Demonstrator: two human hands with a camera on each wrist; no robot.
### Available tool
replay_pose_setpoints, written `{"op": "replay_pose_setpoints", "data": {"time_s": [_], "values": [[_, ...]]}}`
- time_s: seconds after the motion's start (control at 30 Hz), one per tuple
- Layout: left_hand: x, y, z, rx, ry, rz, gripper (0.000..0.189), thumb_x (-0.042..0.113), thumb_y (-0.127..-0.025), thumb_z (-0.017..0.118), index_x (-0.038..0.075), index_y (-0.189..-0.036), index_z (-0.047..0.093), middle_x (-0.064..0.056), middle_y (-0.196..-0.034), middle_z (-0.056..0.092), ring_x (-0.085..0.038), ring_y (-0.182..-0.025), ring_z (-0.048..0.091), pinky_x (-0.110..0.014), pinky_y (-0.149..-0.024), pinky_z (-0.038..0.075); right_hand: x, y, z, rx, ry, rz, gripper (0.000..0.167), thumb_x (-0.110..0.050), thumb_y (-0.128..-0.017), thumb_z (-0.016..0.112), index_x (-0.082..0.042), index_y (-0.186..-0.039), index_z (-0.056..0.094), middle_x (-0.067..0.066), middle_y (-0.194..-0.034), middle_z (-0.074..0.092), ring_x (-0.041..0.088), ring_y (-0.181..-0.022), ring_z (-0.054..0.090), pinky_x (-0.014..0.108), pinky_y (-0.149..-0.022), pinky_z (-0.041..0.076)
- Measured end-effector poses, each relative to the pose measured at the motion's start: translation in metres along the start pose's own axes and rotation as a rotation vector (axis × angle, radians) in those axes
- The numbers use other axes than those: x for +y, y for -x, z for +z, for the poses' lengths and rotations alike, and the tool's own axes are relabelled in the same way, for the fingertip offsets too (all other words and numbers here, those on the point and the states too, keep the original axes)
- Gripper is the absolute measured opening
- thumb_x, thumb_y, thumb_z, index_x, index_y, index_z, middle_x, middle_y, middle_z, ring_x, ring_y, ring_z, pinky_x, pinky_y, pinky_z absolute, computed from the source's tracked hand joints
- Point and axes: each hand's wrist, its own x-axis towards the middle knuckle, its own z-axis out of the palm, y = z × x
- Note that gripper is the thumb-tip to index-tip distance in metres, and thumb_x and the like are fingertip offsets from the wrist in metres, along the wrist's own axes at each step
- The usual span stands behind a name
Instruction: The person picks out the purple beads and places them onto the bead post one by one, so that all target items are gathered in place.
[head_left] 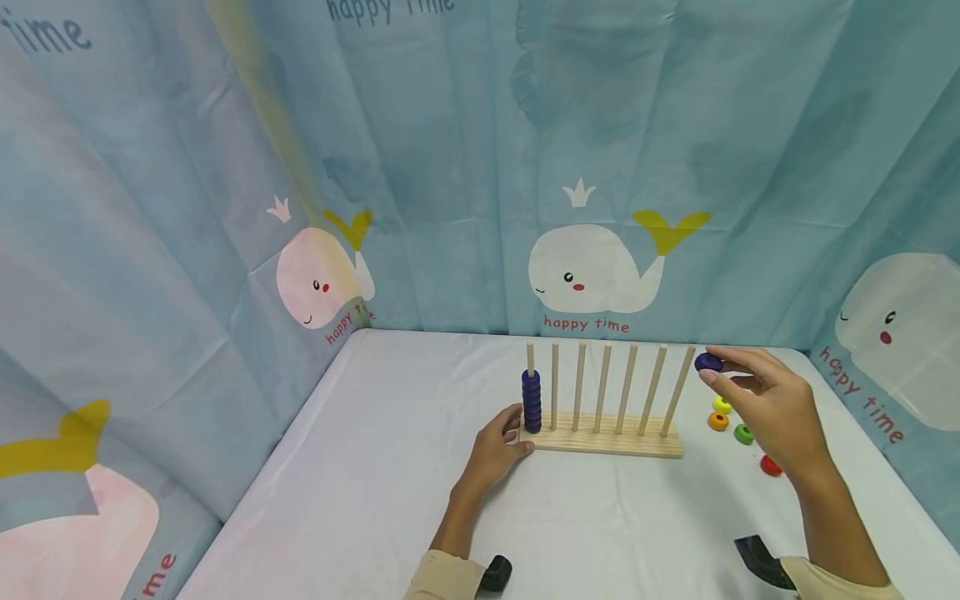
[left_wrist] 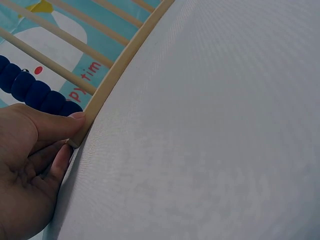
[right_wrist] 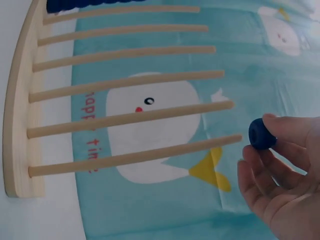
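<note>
A wooden bead rack (head_left: 607,446) with a row of upright pegs stands on the table. My left hand (head_left: 492,454) grips the left end of its base, thumb at the front; in the left wrist view the fingers pinch the base corner (left_wrist: 75,142). Stacked dark blue beads (head_left: 531,402) fill most of the leftmost peg; the other pegs are bare. Between thumb and fingertips my right hand (head_left: 780,412) pinches a dark blue bead (head_left: 707,362). In the right wrist view that bead (right_wrist: 261,134) is beside the tip of the rightmost peg (right_wrist: 150,154), apart from it.
Right of the rack lie loose beads: yellow (head_left: 722,405), orange (head_left: 717,421), green (head_left: 743,433) and red (head_left: 770,465), partly beside or behind the right hand. A white cloth (head_left: 360,467) covers the table. Blue whale-print curtains (head_left: 450,267) hang behind and at both sides.
</note>
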Motion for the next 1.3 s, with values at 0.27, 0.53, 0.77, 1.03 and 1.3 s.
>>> {"op": "replay_pose_setpoints", "data": {"time_s": [0.27, 0.53, 0.77, 1.03, 1.3], "values": [[0.0, -0.001, 0.001, 0.002, 0.006, -0.013, 0.068, 0.005, -0.094, 0.078, 0.004, -0.156, 0.05, -0.02, -0.148, 0.06, -0.035, -0.139, 0.059, -0.041, -0.116, 0.053, -0.012, -0.007, 0.006, -0.005, -0.069, -0.043, 0.041, 0.001, -0.093, 0.079, -0.003, -0.133, 0.072, -0.019, -0.122, 0.063, -0.009, -0.107, 0.06, -0.002, -0.089, 0.049], [0.0, -0.001, 0.002, 0.003, 0.006, -0.01, 0.069, 0.006, -0.094, 0.079, 0.005, -0.157, 0.049, -0.019, -0.148, 0.06, -0.035, -0.139, 0.058, -0.041, -0.117, 0.052, -0.023, -0.015, 0.017, -0.044, -0.142, -0.04, 0.041, 0.001, -0.092, 0.08, -0.003, -0.133, 0.073, -0.01, -0.122, 0.066, -0.001, -0.106, 0.063, 0.002, -0.089, 0.052], [0.002, -0.001, 0.001, 0.001, 0.005, -0.012, 0.068, 0.006, -0.095, 0.078, 0.004, -0.157, 0.049, -0.019, -0.148, 0.06, -0.034, -0.139, 0.059, -0.041, -0.117, 0.052, -0.033, -0.021, 0.029, -0.058, -0.203, -0.071, 0.039, 0.005, -0.092, 0.079, -0.003, -0.13, 0.074, -0.005, -0.119, 0.067, 0.003, -0.107, 0.065, 0.004, -0.09, 0.054], [0.003, 0.001, 0.0, -0.002, 0.006, -0.015, 0.068, 0.006, -0.095, 0.078, 0.003, -0.157, 0.049, -0.019, -0.148, 0.06, -0.034, -0.139, 0.059, -0.04, -0.117, 0.052, -0.041, -0.025, 0.04, -0.083, -0.199, -0.058, 0.037, -0.002, -0.094, 0.079, -0.003, -0.13, 0.074, 0.001, -0.119, 0.066, 0.001, -0.096, 0.067, 0.005, -0.084, 0.056], [0.003, 0.0, 0.0, -0.005, 0.012, -0.015, 0.068, 0.006, -0.095, 0.078, 0.004, -0.157, 0.049, -0.019, -0.148, 0.06, -0.034, -0.139, 0.058, -0.04, -0.117, 0.052, -0.046, -0.027, 0.05, -0.102, -0.196, -0.07, 0.037, -0.005, -0.096, 0.078, -0.006, -0.133, 0.073, 0.008, -0.123, 0.069, 0.001, -0.105, 0.063, 0.003, -0.087, 0.054]]}}
